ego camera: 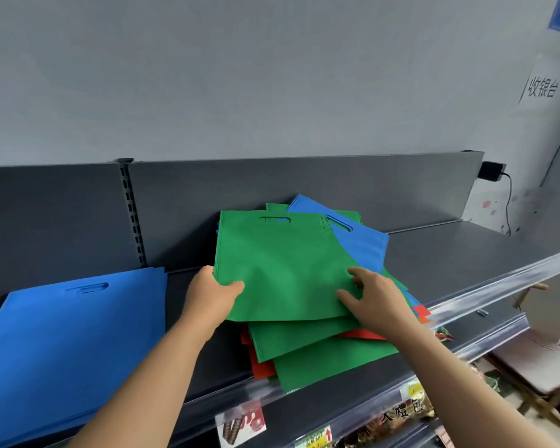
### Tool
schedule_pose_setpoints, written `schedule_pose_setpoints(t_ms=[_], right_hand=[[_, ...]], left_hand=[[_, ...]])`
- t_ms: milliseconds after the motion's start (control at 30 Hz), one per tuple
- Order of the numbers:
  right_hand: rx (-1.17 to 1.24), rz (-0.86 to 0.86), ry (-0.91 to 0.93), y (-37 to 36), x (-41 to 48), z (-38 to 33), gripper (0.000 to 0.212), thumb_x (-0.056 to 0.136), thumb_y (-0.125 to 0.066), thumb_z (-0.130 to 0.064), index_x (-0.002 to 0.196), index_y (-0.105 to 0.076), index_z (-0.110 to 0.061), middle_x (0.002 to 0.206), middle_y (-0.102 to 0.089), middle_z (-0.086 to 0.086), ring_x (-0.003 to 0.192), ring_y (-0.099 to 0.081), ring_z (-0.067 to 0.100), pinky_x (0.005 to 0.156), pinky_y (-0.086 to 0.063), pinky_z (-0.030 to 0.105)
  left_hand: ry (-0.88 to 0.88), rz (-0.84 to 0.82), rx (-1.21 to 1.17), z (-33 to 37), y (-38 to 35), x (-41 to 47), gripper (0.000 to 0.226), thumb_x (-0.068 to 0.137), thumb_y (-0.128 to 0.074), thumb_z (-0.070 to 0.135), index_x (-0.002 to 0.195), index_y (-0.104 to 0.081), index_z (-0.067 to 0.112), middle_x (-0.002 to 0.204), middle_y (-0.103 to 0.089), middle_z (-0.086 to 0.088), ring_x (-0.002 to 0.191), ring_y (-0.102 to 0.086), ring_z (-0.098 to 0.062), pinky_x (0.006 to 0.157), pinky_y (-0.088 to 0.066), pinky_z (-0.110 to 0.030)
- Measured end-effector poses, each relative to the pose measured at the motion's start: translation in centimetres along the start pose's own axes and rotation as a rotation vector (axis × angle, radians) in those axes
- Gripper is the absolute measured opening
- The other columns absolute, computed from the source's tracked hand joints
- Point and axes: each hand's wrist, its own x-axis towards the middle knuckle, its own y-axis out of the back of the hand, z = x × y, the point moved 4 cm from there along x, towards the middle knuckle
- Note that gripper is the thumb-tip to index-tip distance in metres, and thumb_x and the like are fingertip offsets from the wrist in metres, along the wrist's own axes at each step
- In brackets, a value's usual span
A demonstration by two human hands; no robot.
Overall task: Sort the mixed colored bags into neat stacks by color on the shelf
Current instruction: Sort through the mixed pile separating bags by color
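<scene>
A mixed pile of flat bags lies in the middle of the dark grey shelf (450, 253). On top is a green bag (278, 263) with a cut-out handle. My left hand (212, 294) pinches its lower left corner, thumb on top. My right hand (374, 294) rests on the bag's lower right part with fingers spread and lightly bent. A blue bag (359, 240) sticks out to the right under it. More green bags (320, 354) and red bags (262, 367) show below. A stack of blue bags (68, 337) lies at the left.
The shelf's back panel (272, 185) rises behind the pile, with a slotted upright (131, 208) at the left. A clear price rail (485, 286) runs along the front edge. Lower shelves with packaged goods (401, 412) sit below. A stool (537, 360) stands at the right.
</scene>
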Motion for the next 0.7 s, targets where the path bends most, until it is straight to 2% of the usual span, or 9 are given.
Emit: schedule_pose_setpoints(t_ms=[67, 167, 300, 500, 567, 700], right_hand=[[-0.010, 0.009, -0.037, 0.5, 0.5, 0.9, 0.057, 0.090, -0.055, -0.039, 0.138, -0.043, -0.011, 0.132, -0.055, 0.007, 0.118, -0.053, 0.024, 0.098, -0.041, 0.035], [-0.099, -0.053, -0.074, 0.6, 0.9, 2.1, 0.050, 0.093, -0.049, -0.040, 0.130, -0.046, -0.007, 0.115, -0.063, 0.009, 0.108, -0.056, 0.027, 0.098, -0.039, 0.037], [-0.021, -0.046, -0.004, 0.4, 0.7, 2.2, 0.057, 0.091, -0.054, -0.040, 0.139, -0.039, -0.011, 0.112, -0.065, 0.007, 0.111, -0.055, 0.026, 0.096, -0.041, 0.036], [-0.105, -0.046, 0.028, 0.6, 0.5, 2.3, 0.054, 0.092, -0.051, -0.044, 0.131, -0.045, -0.007, 0.112, -0.062, 0.008, 0.109, -0.052, 0.028, 0.093, -0.039, 0.035], [-0.025, -0.055, 0.031, 0.7, 0.3, 2.1, 0.057, 0.091, -0.055, -0.041, 0.137, -0.041, -0.009, 0.116, -0.061, 0.009, 0.111, -0.052, 0.027, 0.092, -0.040, 0.035], [0.170, -0.029, -0.008, 1.1, 0.1, 2.1, 0.061, 0.086, -0.065, -0.030, 0.139, -0.040, -0.013, 0.123, -0.056, 0.009, 0.112, -0.052, 0.023, 0.091, -0.041, 0.032]], left_hand=[[0.030, -0.044, -0.011, -0.2, -0.3, -0.3, 0.023, 0.083, -0.066, 0.012, 0.104, -0.057, 0.013, 0.099, -0.064, -0.002, 0.084, -0.062, -0.016, 0.060, -0.048, -0.028], [0.058, -0.098, 0.037, -0.3, -0.9, -1.0, 0.017, 0.085, -0.064, 0.020, 0.100, -0.061, 0.013, 0.100, -0.067, -0.008, 0.090, -0.064, -0.024, 0.071, -0.050, -0.033], [0.072, -0.042, 0.030, -0.2, -1.4, -1.3, 0.025, 0.089, -0.060, 0.034, 0.102, -0.061, 0.012, 0.100, -0.066, -0.008, 0.090, -0.063, -0.023, 0.067, -0.046, -0.030], [0.053, -0.037, 0.085, -0.4, -2.0, -2.0, 0.017, 0.088, -0.065, 0.025, 0.097, -0.064, 0.010, 0.099, -0.069, -0.009, 0.083, -0.063, -0.022, 0.068, -0.049, -0.031], [0.044, -0.004, 0.136, -0.6, -1.9, -2.2, 0.029, 0.083, -0.069, 0.027, 0.106, -0.062, 0.011, 0.101, -0.067, -0.005, 0.084, -0.065, -0.021, 0.071, -0.054, -0.036], [0.014, 0.035, 0.196, -0.5, -1.3, -3.2, 0.035, 0.080, -0.073, 0.026, 0.109, -0.058, 0.015, 0.101, -0.065, 0.000, 0.082, -0.065, -0.019, 0.074, -0.057, -0.041]])
